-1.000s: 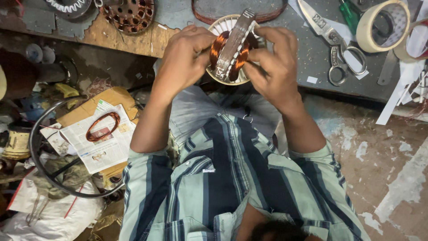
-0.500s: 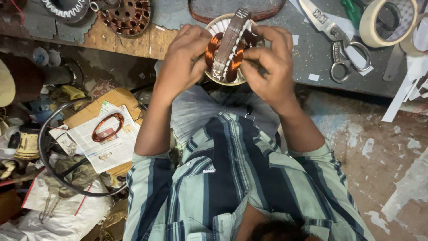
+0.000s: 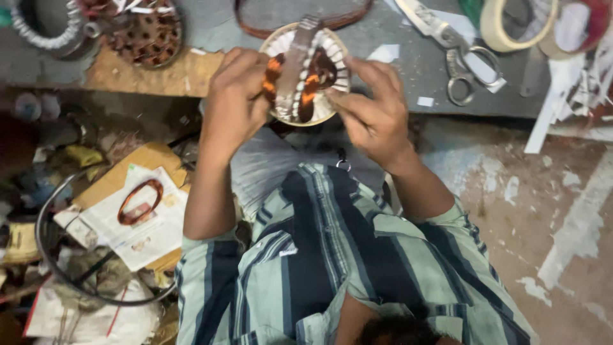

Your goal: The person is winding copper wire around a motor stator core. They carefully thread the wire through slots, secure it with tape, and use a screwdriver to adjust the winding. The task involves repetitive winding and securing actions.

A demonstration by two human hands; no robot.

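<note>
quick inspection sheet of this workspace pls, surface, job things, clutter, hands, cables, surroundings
surface: grey bench top with a bare wood patch.
job's things: round stator with orange copper windings, held at the bench edge.
clutter: scissors, tape roll, second stator core.
grippers: left hand and right hand both grip the stator.
cables: loose copper coil on papers; dark hoop.
surroundings: stained floor, littered left side.
</note>
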